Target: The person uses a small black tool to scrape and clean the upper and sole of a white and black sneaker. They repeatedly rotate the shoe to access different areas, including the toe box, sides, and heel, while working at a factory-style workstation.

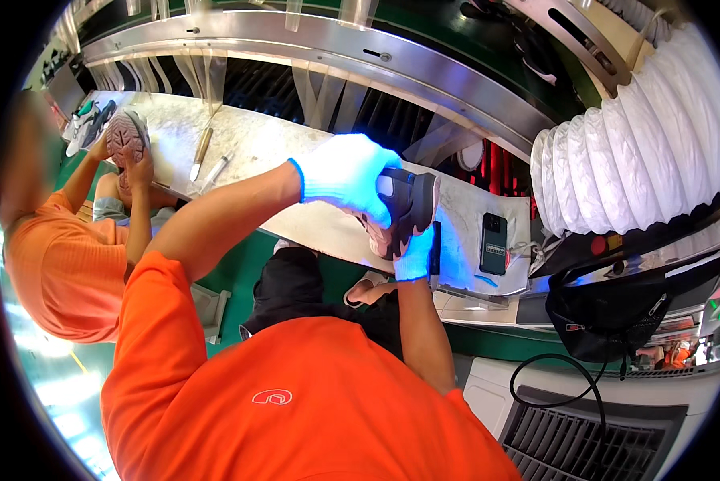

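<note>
A black and pink sneaker (409, 207) is held above the pale workbench (280, 140). My left hand (345, 175), in a white glove with a blue cuff, is clasped over the shoe's top and left side. From underneath, my right hand (414, 256), gloved the same way, grips its lower end. Both hands are closed on the shoe, which hides most of my right fingers.
At the left, a co-worker in an orange shirt holds a shoe with a pinkish sole (126, 136). A knife-like tool (200, 154) and a pen (216, 169) lie on the bench, a dark phone (493, 243) to the right. A white ribbed duct (657, 136) and black bag (608, 314) stand at the right.
</note>
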`<state>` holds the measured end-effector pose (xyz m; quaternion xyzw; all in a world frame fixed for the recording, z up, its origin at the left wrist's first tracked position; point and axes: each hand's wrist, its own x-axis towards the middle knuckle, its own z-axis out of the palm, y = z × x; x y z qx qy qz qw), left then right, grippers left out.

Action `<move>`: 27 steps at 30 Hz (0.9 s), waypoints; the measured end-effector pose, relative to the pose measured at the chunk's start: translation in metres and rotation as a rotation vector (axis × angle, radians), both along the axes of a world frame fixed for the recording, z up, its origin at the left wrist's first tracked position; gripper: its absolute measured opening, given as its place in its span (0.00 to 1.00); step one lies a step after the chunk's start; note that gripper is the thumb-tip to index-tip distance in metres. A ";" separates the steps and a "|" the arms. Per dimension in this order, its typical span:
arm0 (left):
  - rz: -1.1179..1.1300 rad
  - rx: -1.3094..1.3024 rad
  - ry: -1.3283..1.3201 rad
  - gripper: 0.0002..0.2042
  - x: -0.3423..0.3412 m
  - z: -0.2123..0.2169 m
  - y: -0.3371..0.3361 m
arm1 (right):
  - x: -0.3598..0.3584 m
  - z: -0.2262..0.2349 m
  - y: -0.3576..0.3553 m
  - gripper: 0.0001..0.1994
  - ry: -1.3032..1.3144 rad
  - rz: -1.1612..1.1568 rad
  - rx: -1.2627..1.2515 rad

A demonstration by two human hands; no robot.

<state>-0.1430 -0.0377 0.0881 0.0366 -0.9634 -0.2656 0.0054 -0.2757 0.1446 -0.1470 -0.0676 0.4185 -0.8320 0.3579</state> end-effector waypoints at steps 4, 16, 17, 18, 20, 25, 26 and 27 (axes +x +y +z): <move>0.021 -0.067 -0.079 0.45 -0.018 0.010 0.011 | 0.005 0.041 0.034 0.38 0.295 -0.066 -0.006; 0.053 0.035 -0.116 0.40 -0.030 0.013 0.030 | -0.016 0.068 0.013 0.52 0.439 -0.100 -0.562; 0.033 0.003 -0.086 0.40 -0.026 0.014 0.030 | -0.010 0.065 0.019 0.50 0.431 -0.141 -0.476; -0.005 -0.015 -0.074 0.39 -0.018 0.011 0.032 | -0.006 0.063 0.026 0.48 0.428 -0.183 -0.384; -0.127 0.030 0.096 0.40 0.002 0.011 0.039 | -0.010 0.053 0.031 0.46 0.311 -0.148 -0.381; -0.068 -0.134 -0.016 0.37 0.005 0.020 0.058 | -0.007 0.071 0.066 0.63 0.581 -0.089 -0.366; -0.101 -0.147 0.008 0.37 0.002 0.019 0.058 | -0.005 0.076 0.070 0.63 0.600 -0.071 -0.339; -0.117 -0.184 -0.023 0.39 -0.002 0.018 0.059 | -0.008 0.082 0.074 0.62 0.627 -0.056 -0.315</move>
